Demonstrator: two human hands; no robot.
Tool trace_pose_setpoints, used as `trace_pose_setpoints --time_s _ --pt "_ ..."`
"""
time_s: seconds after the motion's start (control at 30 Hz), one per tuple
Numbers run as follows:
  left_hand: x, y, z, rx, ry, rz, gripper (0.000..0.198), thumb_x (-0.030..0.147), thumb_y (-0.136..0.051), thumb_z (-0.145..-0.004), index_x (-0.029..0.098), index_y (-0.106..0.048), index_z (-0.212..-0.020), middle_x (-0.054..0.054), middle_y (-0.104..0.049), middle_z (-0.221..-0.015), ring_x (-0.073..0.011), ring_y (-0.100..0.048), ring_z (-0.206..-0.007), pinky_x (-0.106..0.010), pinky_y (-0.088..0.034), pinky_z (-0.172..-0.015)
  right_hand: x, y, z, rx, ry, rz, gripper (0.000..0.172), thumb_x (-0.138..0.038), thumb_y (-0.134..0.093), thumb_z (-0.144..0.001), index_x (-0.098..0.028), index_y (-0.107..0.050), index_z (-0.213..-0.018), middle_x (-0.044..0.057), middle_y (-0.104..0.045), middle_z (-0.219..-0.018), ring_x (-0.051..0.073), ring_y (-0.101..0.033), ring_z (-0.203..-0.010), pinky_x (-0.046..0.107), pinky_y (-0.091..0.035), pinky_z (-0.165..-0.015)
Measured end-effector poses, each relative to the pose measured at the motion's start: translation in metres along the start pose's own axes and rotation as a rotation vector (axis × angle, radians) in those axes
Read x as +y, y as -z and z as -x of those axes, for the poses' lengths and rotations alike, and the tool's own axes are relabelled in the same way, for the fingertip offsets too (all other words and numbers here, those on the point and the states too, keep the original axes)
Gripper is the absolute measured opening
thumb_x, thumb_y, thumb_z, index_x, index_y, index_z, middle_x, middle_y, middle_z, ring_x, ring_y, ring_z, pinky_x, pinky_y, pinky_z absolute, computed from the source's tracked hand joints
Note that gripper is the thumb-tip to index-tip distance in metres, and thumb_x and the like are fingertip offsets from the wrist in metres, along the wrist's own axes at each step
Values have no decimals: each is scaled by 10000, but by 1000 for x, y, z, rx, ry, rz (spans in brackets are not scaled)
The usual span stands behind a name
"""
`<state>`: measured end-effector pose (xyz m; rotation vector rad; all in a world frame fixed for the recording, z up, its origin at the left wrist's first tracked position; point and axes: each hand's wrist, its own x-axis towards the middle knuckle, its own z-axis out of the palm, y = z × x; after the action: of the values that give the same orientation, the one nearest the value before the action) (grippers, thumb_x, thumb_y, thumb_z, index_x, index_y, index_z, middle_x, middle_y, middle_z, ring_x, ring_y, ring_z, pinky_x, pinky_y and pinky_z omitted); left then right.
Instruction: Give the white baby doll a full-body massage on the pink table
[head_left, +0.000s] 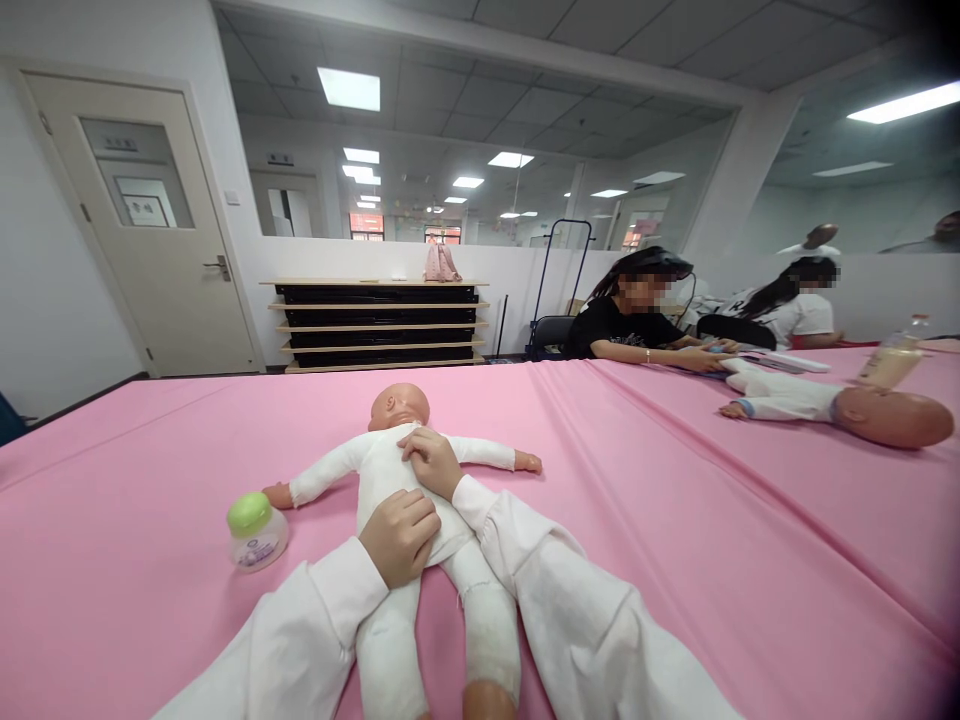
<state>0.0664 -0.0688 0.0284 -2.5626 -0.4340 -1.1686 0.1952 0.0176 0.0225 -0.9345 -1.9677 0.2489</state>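
Note:
A baby doll (379,470) with a white cloth body lies stretched out before me, apparently on its front, its head turned to the left and its arms spread. My left hand (401,537) rests on its lower back with fingers curled in. Higher up, near the neck, my right hand (433,463) touches the upper back, its fingers bent and closed. Whether either hand pinches the cloth is hidden beneath the fingers. Beside the doll's arm on the left stands a clear jar (257,545) with a green lid.
A pink cloth (150,480) covers the table. On the right lie another doll (795,390) and a bottle (892,355), near a seated person (626,325) in black. Another person (806,310) in white sits beyond. Behind the table are a shelf unit (375,325) and a door (142,220).

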Motion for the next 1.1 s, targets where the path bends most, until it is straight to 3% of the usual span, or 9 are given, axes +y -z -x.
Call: trace_pose_setpoints --time_s 0.1,0.2,0.47,0.6,0.8,0.87,0.97,1.1 --pt "0 0 -1 -54 -64 72 125 103 -420 -731 153 -520 -676 -14 -521 -663 -110 -390 -647 -252 -311 -582 -4 1 2 -45 159 7 295 -102 -324 -719 -43 -613 -711 -32 -456 -953 -112 -386 -957 -25 -300 -927" --pt "0 2 -3 -105 -94 160 169 106 -430 -733 168 -566 -811 -9 -601 -785 -111 -474 -726 -253 -371 -640 -7 0 1 -87 275 32 345 -118 -302 -722 -68 -637 -791 -32 -441 -1011 -100 -368 -1037 1 -294 -1010" --pt "1 3 -6 -199 18 280 349 125 -447 -742 233 -569 -1051 26 -627 -1056 -122 -537 -983 -304 -411 -865 -3 1 -7 -279 182 179 442 -118 -336 -785 -198 -619 -1116 -41 -363 -1147 -62 -247 -1221 128 -187 -1209" --pt "3 1 -6 -229 114 250 331 121 -427 -775 235 -580 -1045 23 -636 -1032 -120 -543 -969 -309 -405 -858 1 -1 -8 -256 171 168 418 -111 -349 -805 -225 -620 -1103 -53 -339 -1171 -73 -270 -1209 141 -181 -1216" --pt "-3 2 -6 -224 321 191 297 127 -405 -793 226 -612 -982 10 -638 -1011 -109 -552 -961 -317 -413 -874 14 -2 -6 -68 70 104 446 -123 -274 -835 -178 -633 -1094 -24 -333 -1180 -93 -296 -1192 83 -227 -1199" --pt "-8 4 -6 -235 438 181 308 134 -391 -796 223 -611 -993 2 -629 -1045 -121 -533 -1025 -347 -395 -942 20 1 -4 -73 58 92 473 -133 -254 -841 -168 -608 -1152 -14 -317 -1196 -94 -288 -1207 76 -227 -1202" --pt "-15 6 -5 -280 580 143 376 168 -370 -807 246 -540 -1134 8 -560 -1196 -162 -402 -1226 -463 -263 -1079 27 7 0 -123 45 88 500 -160 -229 -863 -162 -552 -1245 2 -272 -1230 -85 -255 -1243 92 -205 -1218" --pt "-20 8 -5 -359 667 104 409 269 -346 -839 304 -443 -1235 26 -398 -1361 -193 -209 -1346 -571 -132 -1098 31 12 4 -181 23 124 503 -182 -201 -900 -171 -498 -1305 9 -223 -1258 -71 -208 -1277 144 -175 -1230"
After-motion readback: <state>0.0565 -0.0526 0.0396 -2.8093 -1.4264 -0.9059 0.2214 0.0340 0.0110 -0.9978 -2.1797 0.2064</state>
